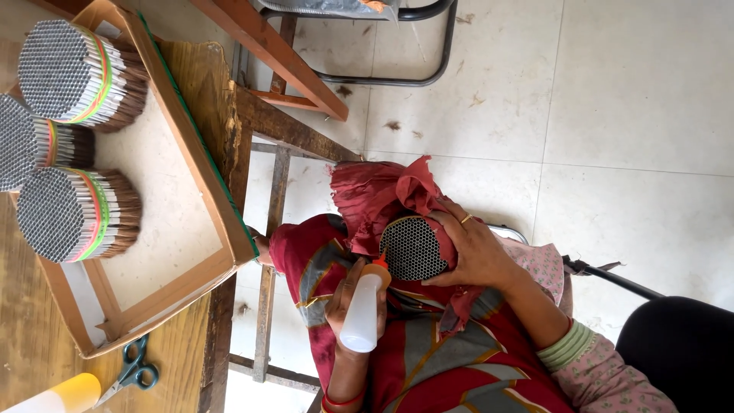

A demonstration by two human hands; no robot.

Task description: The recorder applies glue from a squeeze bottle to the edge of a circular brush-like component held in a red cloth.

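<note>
Gripping a white squeeze bottle (361, 312) with an orange nozzle, one hand (345, 294) held its tip just beside the honeycomb face of a round bundle of thin tubes (413, 248). The other hand (472, 248), a ring on one finger, was closed around that bundle, which was wrapped in a red cloth (375, 195) over the lap. Which hand was left or right could not be told. Three similar banded bundles (73, 141) lay in a cardboard tray (195, 153) on the wooden table (27, 336), near green-handled scissors (131, 372).
</note>
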